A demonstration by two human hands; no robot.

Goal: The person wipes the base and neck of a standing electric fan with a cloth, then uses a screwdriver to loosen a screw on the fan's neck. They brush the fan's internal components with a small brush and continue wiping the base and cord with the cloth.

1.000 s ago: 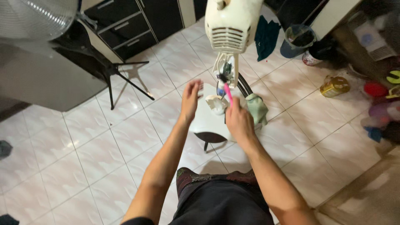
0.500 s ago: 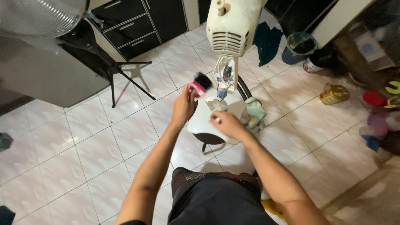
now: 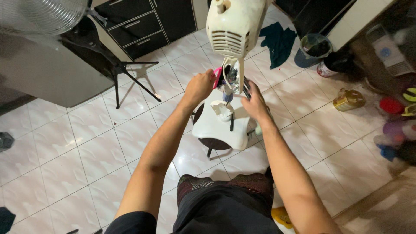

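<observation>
Your left hand grips the pink tool right beside the upright fan neck; right hand sits loosely curled, touching the other side.

A white tiled floor spread under everything. At the upper left a wire fan grille hung over a grey slab, with a black tripod stand beside it. Dark drawers lined the far wall. A teal cloth lay crumpled near a grey bucket. Further right sat a gold tin and a red lid, among blurred clutter.
</observation>
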